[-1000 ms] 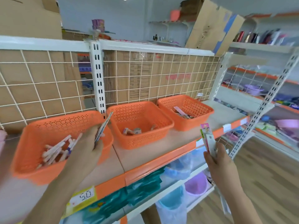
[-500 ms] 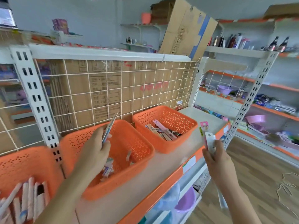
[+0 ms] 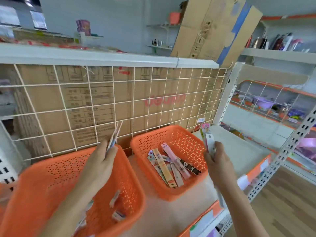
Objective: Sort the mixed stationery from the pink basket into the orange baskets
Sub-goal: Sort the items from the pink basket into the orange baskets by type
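While left hand (image 3: 100, 161) pinches thin packets (image 3: 114, 136), right hand (image 3: 218, 162) grips card packs (image 3: 210, 142).

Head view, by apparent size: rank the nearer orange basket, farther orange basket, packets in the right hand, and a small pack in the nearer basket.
1. Nearer orange basket, though nearness inflates it; the baskets may truly match.
2. Farther orange basket.
3. Packets in the right hand.
4. Small pack.

A shop: slotted retail shelving (image 3: 280, 161), price tags (image 3: 201, 120), stocked shelves (image 3: 280, 53), wire-grid backing (image 3: 119, 106).
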Available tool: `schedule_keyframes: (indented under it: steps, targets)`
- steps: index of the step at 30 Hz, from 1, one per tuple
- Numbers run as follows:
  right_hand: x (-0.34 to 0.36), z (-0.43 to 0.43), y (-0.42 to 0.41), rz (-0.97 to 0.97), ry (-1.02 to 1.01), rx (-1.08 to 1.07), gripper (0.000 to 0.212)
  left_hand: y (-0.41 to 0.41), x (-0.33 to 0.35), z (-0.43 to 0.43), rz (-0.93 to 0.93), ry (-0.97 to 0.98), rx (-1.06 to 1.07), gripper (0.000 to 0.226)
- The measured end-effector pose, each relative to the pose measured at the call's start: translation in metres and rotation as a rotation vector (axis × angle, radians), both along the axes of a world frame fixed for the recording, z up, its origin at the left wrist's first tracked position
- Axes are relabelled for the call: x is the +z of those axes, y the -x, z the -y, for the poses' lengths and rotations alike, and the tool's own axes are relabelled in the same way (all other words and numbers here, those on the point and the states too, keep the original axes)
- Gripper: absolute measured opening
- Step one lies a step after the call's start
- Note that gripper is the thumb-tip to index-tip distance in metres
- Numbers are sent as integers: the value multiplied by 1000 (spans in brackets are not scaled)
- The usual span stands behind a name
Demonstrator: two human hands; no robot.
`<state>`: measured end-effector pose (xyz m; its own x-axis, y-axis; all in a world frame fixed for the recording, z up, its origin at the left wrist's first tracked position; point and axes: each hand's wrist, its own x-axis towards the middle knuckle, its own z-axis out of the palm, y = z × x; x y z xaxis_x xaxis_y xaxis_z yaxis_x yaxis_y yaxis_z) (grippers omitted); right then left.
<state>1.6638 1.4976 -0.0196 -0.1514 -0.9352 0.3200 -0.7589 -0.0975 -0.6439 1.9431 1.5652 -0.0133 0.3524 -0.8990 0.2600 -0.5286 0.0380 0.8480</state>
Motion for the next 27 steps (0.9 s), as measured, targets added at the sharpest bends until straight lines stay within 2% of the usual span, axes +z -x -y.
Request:
schedule_keyframes:
  steps: [3, 5, 8, 10, 13, 16, 18, 20, 23, 27]
  targets:
    - [7, 43, -7, 77, 25, 142, 20, 34, 2, 35, -215, -19, -19, 26]
    - [10, 67, -15, 210, 24, 255, 12, 59, 7, 57, -333, -18, -50, 25]
    - [10, 96, -29, 493, -4, 409, 11, 90, 8, 88, -418, -45, -33, 26]
    - [5, 111, -36, 574, -61, 442, 9, 108, 3, 107, -473, -94, -21, 26]
    - [-12, 128, -40, 442, -189, 553, 6, 124, -15, 126, -399, -226, 3, 35]
    - [-27, 136, -34, 35, -305, 658, 23, 129, -30, 129, -342, -313, -12, 54]
    - [-34, 138, -27, -124, -304, 667, 20, 128, -33, 124, -297, -367, 37, 61]
    - [-36, 138, -21, -210, -324, 649, 21, 124, -33, 118, -213, -367, 91, 62]
    - [-32, 135, -11, -261, -255, 568, 44, 116, -23, 99, -31, -259, 115, 55]
    - [-23, 115, 7, -279, -99, 488, 47, 94, -11, 57, 221, -90, 127, 49]
